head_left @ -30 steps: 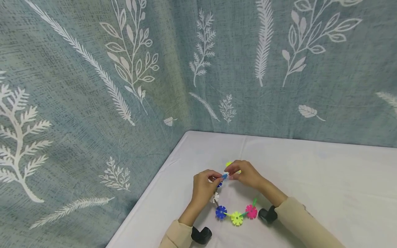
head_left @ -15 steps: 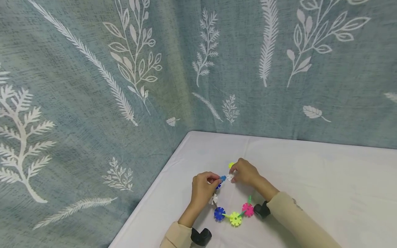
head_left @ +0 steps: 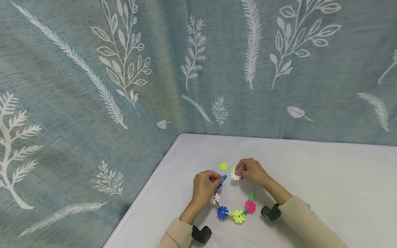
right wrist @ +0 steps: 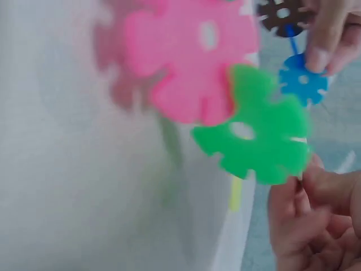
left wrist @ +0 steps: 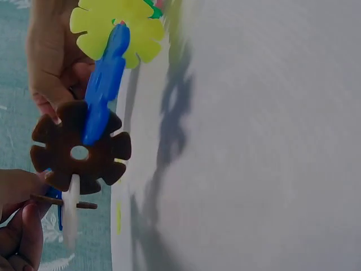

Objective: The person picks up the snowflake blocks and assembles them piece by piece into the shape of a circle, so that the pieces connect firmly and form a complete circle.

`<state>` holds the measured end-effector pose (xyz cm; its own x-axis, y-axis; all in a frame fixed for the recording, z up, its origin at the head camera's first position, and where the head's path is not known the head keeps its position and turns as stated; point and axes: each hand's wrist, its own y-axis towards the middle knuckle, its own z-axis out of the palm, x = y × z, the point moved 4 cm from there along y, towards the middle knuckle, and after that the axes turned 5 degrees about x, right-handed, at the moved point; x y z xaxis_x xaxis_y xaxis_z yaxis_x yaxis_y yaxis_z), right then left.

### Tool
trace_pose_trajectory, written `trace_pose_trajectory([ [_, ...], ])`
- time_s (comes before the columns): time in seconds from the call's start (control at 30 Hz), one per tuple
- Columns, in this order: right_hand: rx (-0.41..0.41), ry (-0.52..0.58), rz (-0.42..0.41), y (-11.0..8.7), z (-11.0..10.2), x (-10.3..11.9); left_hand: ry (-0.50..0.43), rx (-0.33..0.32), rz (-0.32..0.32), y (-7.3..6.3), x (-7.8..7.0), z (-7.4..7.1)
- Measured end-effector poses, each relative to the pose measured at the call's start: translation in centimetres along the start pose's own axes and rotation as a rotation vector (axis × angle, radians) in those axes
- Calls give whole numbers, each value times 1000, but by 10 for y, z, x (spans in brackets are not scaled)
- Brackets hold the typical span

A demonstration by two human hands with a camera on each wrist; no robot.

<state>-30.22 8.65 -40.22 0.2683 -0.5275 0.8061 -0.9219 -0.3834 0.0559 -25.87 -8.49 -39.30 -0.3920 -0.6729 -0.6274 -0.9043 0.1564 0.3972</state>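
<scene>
A chain of notched, flower-shaped interlocking discs curves between my hands. My left hand point(head_left: 203, 188) pinches the light blue disc point(head_left: 224, 177) at the chain's far left end. Below it run a dark blue, a white point(head_left: 215, 198) and a blue disc point(head_left: 222, 213). A yellow-green disc point(head_left: 238, 217), a pink disc point(head_left: 250, 206) and a green disc point(right wrist: 259, 138) follow to the right. A brown disc point(left wrist: 82, 147) shows in the left wrist view. My right hand point(head_left: 252, 171) pinches a loose white disc point(head_left: 235, 175), apart from the light blue one.
A yellow disc point(head_left: 223, 166) lies on the white-covered table point(head_left: 325, 182) beyond the hands. Another bit of yellow shows behind the white disc; whether they join I cannot tell. Black curved pieces point(head_left: 201, 235) sit by both wrists. A patterned blue-green curtain point(head_left: 149, 86) borders the table.
My right hand has drawn away to the right with the white disc, widening the gap to the light blue disc. The yellow disc behind has come into view. The left hand keeps its pinch.
</scene>
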Motion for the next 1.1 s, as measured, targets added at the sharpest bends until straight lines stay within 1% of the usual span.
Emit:
trace_pose_trajectory([
  [0.07,0,42,10,0,-1,1,-10,1,6,0,-1,1],
  [0.17,5,61,15,1,-1,2,-22,-2,26,-1,-2,2],
  [0.3,26,52,-18,2,0,5,-16,-10,58,-1,-4,4],
  [0.4,42,43,-37,1,-1,6,-1,-13,64,-1,-5,6],
  [0.57,48,34,-19,1,-2,6,21,-26,61,-3,-9,7],
  [0.7,48,27,8,2,0,6,43,-51,87,-4,-10,9],
  [0.77,48,37,26,2,0,7,58,-74,107,-4,-12,10],
  [0.97,58,195,130,-1,0,3,62,-135,163,-7,-17,13],
  [1.1,69,243,181,-2,1,-1,76,-145,190,-8,-20,15],
])
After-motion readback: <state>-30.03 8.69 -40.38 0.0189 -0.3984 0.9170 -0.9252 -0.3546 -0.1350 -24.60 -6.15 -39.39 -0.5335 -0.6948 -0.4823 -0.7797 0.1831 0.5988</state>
